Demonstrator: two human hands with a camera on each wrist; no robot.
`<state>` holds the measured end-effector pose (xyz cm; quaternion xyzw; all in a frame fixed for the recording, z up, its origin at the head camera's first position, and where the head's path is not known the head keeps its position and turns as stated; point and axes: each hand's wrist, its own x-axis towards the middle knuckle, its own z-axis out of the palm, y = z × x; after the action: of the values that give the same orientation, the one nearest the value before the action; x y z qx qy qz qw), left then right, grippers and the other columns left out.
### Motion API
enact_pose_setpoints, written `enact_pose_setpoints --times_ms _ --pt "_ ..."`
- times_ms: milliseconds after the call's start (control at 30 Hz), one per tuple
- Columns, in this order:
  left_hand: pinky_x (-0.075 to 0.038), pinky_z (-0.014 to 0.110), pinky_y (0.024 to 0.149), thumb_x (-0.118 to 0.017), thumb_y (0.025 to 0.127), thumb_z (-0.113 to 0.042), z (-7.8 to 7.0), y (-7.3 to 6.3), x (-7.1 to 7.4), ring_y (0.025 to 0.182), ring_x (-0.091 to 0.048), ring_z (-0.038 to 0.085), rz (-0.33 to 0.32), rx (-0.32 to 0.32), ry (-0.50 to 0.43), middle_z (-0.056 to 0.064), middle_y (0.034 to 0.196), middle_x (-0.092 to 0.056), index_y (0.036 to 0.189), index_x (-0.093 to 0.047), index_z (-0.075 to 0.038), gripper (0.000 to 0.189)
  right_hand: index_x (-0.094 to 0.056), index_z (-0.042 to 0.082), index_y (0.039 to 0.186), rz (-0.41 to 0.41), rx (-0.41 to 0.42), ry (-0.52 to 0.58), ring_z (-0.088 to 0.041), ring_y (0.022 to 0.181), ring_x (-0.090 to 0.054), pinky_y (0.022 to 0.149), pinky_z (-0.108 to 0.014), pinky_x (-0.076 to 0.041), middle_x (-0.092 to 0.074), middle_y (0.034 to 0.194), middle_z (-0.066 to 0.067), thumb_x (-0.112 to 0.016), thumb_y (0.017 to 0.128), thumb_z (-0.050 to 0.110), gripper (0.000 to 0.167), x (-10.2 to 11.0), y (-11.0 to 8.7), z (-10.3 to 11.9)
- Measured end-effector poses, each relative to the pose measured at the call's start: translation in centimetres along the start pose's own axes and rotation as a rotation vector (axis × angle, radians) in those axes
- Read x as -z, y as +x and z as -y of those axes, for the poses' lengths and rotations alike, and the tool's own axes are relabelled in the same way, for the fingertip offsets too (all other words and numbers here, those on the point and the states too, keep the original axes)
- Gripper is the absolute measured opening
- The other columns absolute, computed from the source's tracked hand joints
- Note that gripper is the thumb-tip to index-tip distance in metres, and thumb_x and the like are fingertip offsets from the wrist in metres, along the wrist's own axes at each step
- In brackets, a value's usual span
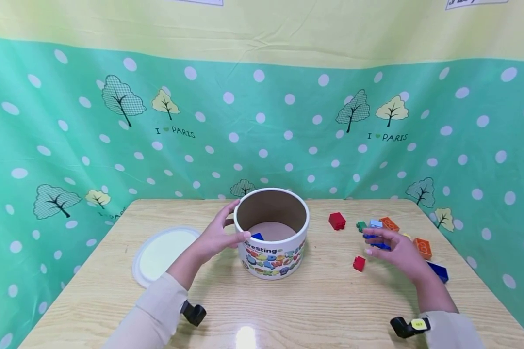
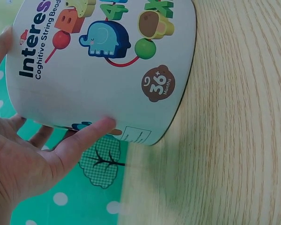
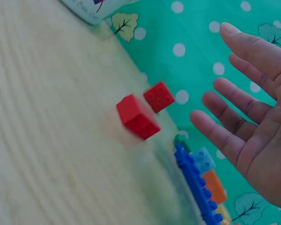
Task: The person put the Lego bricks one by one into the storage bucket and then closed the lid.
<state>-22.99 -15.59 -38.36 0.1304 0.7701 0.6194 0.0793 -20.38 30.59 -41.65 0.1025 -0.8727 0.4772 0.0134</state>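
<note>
A round white tub (image 1: 272, 264) with printed letters stands mid-table, its top uncovered. Inside shows part of a blue brick (image 1: 257, 236). My left hand (image 1: 220, 232) rests against the tub's left side, thumb at the near rim and fingers spread along the outer wall, as the left wrist view also shows. To the right, my right hand (image 1: 395, 249) hovers over toy bricks, fingers apart and nothing held. A long blue brick (image 3: 196, 185) lies below it, partly hidden in the head view. A small red brick (image 1: 359, 263) sits just left of that hand.
Behind is another red brick (image 1: 337, 221). Around the right hand lie a green brick (image 1: 361, 226), a light blue brick (image 1: 375, 223), orange bricks (image 1: 422, 247) and a dark blue brick (image 1: 438, 271). A white lid (image 1: 166, 254) lies left of the tub. A patterned curtain (image 1: 262, 131) hangs behind the table.
</note>
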Motion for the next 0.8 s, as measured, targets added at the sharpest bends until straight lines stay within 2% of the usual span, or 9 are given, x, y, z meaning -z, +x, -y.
enact_pose_setpoints --times_ms 333,567,633,800 --pt "-0.054 0.054 0.084 -0.084 0.077 -0.035 0.0 0.0 0.0 0.138 -0.028 0.041 0.001 0.001 0.003 0.005 0.157 -0.021 0.154 -0.022 -0.033 0.099 -0.054 0.006 0.138 0.014 -0.051 0.029 -0.036 0.118 -0.054 0.082 -0.023 -0.052 -0.058 0.13 -0.019 -0.075 0.087 0.025 0.059 -0.5 -0.1 -2.2" --pt "-0.053 0.056 0.084 -0.084 0.077 -0.036 0.0 0.0 0.0 0.139 -0.027 0.041 0.001 0.003 0.004 0.005 0.157 -0.021 0.154 -0.021 -0.033 0.099 -0.052 0.007 0.14 0.068 -0.073 0.023 -0.04 0.122 -0.049 0.093 -0.049 -0.046 -0.055 0.133 -0.019 -0.078 0.084 0.029 0.065 -0.7 -0.1 -3.0" --pt "-0.053 0.056 0.084 -0.084 0.077 -0.036 0.0 0.0 0.0 0.139 -0.027 0.042 0.0 0.003 0.005 0.005 0.157 -0.021 0.154 -0.021 -0.034 0.099 -0.053 0.007 0.139 0.089 -0.079 0.022 -0.039 0.121 -0.05 0.094 -0.047 -0.047 -0.056 0.133 -0.019 -0.079 0.082 0.028 0.066 -0.8 0.0 -3.2" --pt "-0.053 0.056 0.084 -0.084 0.077 -0.035 0.0 0.0 0.0 0.139 -0.027 0.042 0.0 0.002 0.006 0.004 0.157 -0.021 0.154 -0.021 -0.033 0.099 -0.056 0.002 0.134 0.151 -0.048 0.036 -0.034 0.117 -0.056 0.088 -0.024 -0.05 -0.057 0.131 -0.02 -0.083 0.078 0.021 0.065 -1.2 0.2 -3.5"
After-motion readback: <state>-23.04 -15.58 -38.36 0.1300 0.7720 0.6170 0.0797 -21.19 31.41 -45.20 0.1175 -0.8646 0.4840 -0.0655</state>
